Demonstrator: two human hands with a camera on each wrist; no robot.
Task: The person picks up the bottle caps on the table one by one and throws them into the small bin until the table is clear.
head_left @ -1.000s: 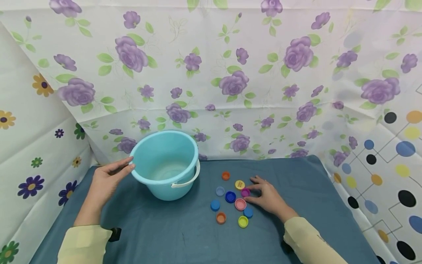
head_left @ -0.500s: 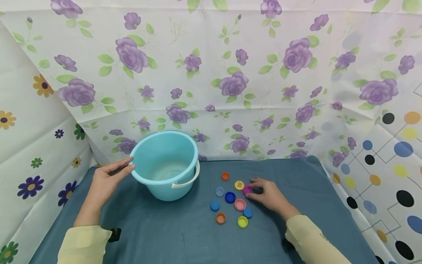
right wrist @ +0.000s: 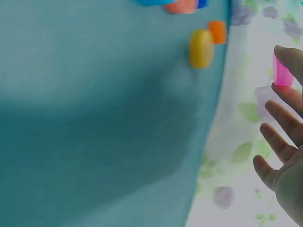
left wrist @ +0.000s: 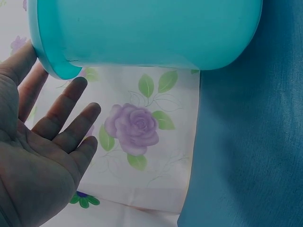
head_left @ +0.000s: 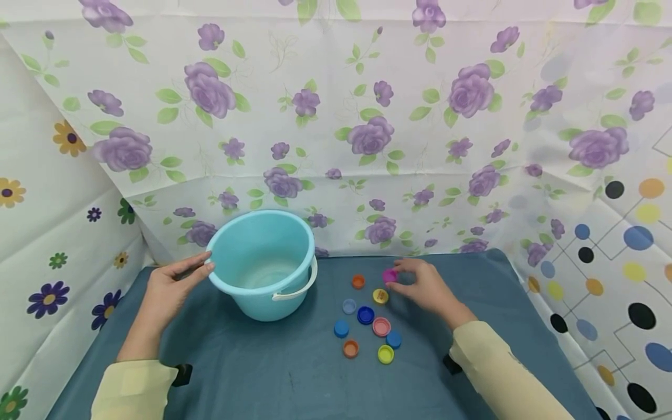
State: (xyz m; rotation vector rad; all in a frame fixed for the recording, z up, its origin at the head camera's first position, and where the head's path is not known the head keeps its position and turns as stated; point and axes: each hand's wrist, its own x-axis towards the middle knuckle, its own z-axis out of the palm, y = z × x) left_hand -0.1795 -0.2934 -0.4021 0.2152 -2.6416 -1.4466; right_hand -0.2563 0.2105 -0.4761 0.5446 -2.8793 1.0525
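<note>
Thumb and fingertips of my left hand (head_left: 170,289) hold the left rim of a light blue bucket (head_left: 270,303), which stands upright with a white handle at its side. In the left wrist view the other fingers of that hand (left wrist: 42,142) spread loosely below the rim. My right hand (head_left: 427,287) pinches a magenta bottle cap (head_left: 389,276) between thumb and index finger, raised above the cloth. The right wrist view shows this cap (right wrist: 282,71) at the fingertips, with the remaining fingers spread apart.
Several loose caps lie between bucket and right hand: an orange cap (head_left: 358,282), a yellow one (head_left: 380,296), a dark blue one (head_left: 366,315), a pink one (head_left: 381,326) and others. Blue-grey cloth (head_left: 252,373) covers the table. A flowered sheet (head_left: 336,146) hangs behind.
My right hand has taken the magenta cap from beside the yellow and pink caps and lifted it up and away, toward the back. The left hand and bucket stay put.
</note>
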